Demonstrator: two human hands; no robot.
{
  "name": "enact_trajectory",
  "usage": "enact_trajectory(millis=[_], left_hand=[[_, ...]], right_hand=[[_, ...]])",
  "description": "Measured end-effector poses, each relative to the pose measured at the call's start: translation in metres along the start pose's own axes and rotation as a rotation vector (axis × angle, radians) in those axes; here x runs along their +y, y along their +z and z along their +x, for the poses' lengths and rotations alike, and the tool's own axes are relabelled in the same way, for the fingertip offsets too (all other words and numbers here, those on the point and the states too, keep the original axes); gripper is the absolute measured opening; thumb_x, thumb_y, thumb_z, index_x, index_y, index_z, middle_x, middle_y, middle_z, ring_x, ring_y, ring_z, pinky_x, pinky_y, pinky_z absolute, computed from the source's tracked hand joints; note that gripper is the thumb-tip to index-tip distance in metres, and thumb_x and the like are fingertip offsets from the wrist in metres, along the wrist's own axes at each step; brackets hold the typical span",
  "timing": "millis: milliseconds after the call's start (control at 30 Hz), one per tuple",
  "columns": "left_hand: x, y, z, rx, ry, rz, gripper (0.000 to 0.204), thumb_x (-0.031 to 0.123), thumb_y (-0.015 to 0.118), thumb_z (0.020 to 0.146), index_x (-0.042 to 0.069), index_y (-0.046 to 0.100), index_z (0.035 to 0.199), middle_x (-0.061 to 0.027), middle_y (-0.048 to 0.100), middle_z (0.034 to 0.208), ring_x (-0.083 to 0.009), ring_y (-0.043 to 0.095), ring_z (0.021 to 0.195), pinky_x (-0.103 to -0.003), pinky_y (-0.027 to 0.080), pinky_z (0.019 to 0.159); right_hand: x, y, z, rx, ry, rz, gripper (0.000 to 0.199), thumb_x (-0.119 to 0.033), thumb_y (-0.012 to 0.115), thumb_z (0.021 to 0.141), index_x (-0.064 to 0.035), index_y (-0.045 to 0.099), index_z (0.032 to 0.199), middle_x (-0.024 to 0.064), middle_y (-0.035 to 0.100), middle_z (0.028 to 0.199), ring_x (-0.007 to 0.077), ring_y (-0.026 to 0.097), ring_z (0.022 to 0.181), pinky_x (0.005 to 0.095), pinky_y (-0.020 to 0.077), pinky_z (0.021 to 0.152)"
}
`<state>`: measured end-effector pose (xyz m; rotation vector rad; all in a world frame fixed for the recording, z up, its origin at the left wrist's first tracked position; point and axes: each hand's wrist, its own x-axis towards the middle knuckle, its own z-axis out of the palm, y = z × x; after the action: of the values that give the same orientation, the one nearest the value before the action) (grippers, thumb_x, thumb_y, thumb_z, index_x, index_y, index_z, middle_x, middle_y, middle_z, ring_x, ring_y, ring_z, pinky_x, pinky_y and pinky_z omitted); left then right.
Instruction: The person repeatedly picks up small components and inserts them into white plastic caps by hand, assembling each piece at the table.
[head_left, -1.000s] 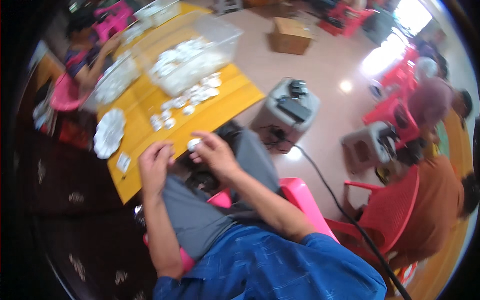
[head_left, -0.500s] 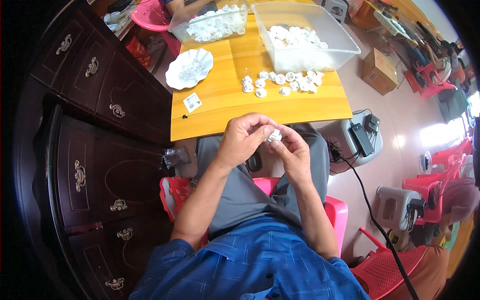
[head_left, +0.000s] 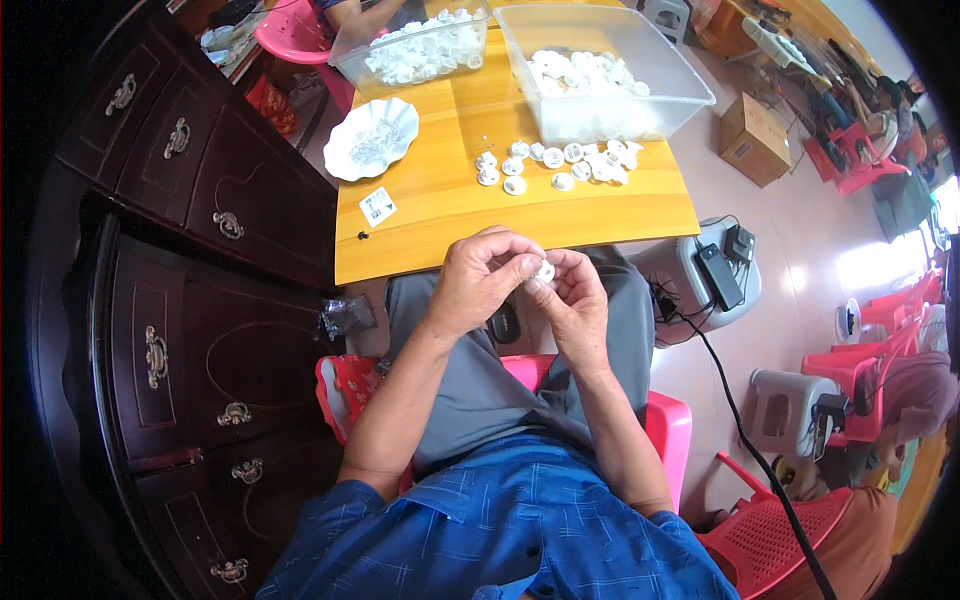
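Note:
Over my lap, just below the near edge of the yellow wooden table [head_left: 430,215], my left hand [head_left: 478,282] and my right hand [head_left: 570,303] meet around one small white round plastic part [head_left: 544,270]. Both hands pinch it with their fingertips. Several more white round parts [head_left: 555,162] lie loose on the table beyond my hands. A clear plastic tub [head_left: 600,75] behind them holds many of the same parts.
A second clear tub [head_left: 412,45] of white parts and a white scalloped dish [head_left: 370,138] sit at the table's far left, with a small card [head_left: 377,207] nearer. Dark wooden drawers [head_left: 170,250] stand at left. A grey stool [head_left: 700,272] with chargers and a cable is at right.
The view has swung from the room to straight down over the table and steadied. My hands stay together at my lap on the small white part, turning it slightly.

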<state>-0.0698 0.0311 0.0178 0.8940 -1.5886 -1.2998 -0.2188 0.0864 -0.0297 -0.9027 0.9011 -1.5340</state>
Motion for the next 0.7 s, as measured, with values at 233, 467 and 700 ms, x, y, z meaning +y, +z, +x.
enact_trajectory(millis=[233, 467, 700], left_hand=[[-0.0035, -0.0011, 0.0001, -0.007, -0.025, 0.014, 0.006, 0.003, 0.072, 0.094, -0.002, 0.074, 0.096, -0.0023, 0.069, 0.090, -0.0078, 0.065, 0.082, -0.024, 0.053, 0.074], [-0.0044, -0.0001, -0.0007, 0.022, -0.022, 0.024, 0.006, 0.002, 0.072, 0.092, -0.004, 0.074, 0.094, -0.0037, 0.068, 0.086, -0.0090, 0.065, 0.076, -0.025, 0.054, 0.069], [-0.0038, -0.0018, -0.0011, -0.005, -0.029, 0.053, 0.004, 0.003, 0.074, 0.093, -0.002, 0.075, 0.094, -0.0009, 0.068, 0.089, -0.0058, 0.063, 0.079, -0.021, 0.051, 0.070]], right_hand=[[-0.0016, 0.0031, -0.0019, 0.030, 0.015, -0.038, 0.032, 0.001, 0.073, 0.095, -0.0012, 0.060, 0.124, 0.0008, 0.066, 0.109, 0.0074, 0.062, 0.101, 0.0233, 0.0512, 0.091], [0.0020, 0.0017, -0.0005, 0.022, 0.019, -0.055, 0.033, 0.005, 0.073, 0.092, 0.0004, 0.061, 0.123, 0.0018, 0.067, 0.109, 0.0074, 0.064, 0.097, 0.0231, 0.0538, 0.086], [0.0049, -0.0005, -0.0002, 0.023, 0.033, -0.089, 0.034, 0.006, 0.076, 0.090, -0.0021, 0.058, 0.117, 0.0037, 0.068, 0.106, 0.0091, 0.066, 0.098, 0.0242, 0.0565, 0.089]])
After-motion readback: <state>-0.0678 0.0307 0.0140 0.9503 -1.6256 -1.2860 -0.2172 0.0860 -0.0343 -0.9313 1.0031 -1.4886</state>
